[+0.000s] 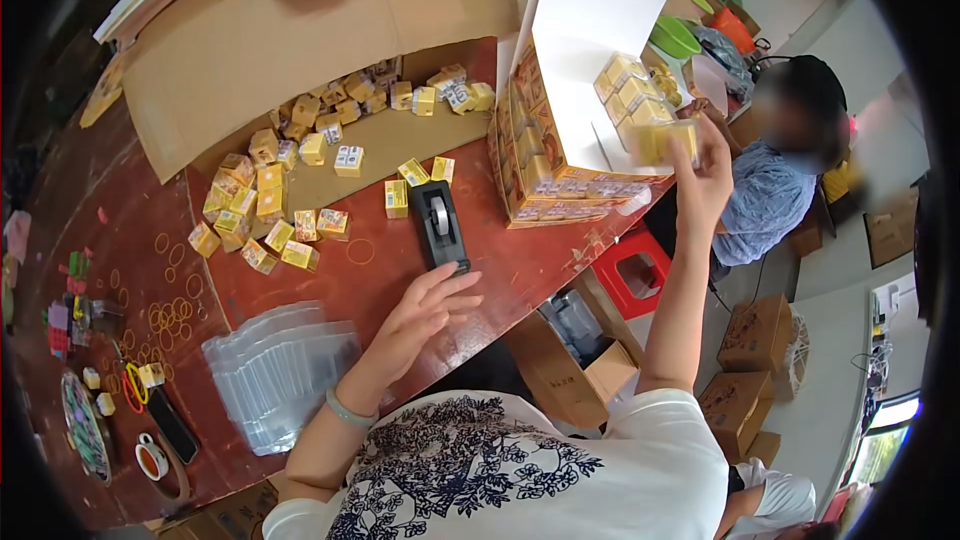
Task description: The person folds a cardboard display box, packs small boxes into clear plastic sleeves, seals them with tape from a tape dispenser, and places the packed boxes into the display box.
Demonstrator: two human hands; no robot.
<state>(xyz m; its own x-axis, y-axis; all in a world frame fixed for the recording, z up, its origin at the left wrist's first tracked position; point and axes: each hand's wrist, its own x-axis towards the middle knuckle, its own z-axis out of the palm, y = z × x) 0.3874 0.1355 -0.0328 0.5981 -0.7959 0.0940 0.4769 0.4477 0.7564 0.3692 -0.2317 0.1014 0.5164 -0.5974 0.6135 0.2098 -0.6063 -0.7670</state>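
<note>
My right hand (708, 168) is raised at the upper right, its fingers closed on a small yellow box pack (660, 144) that is slightly blurred. The pack is over the open display box (545, 162), which has a white lid standing up and rows of wrapped yellow packs (634, 90) inside. On the red table, my left hand (425, 308) has its fingers loosely extended and holds nothing. Its fingertips are at the near end of a black tape dispenser (436, 230); whether they touch it I cannot tell. Several small yellow boxes (271, 192) lie loose farther left.
A large cardboard carton (330, 25) lies open at the back with small boxes spilling out. Clear plastic sleeves (275, 375) fan out near the table's front edge, beside scattered rubber bands (172, 320). A co-worker (770, 190) sits at the right, beyond a red stool (634, 275).
</note>
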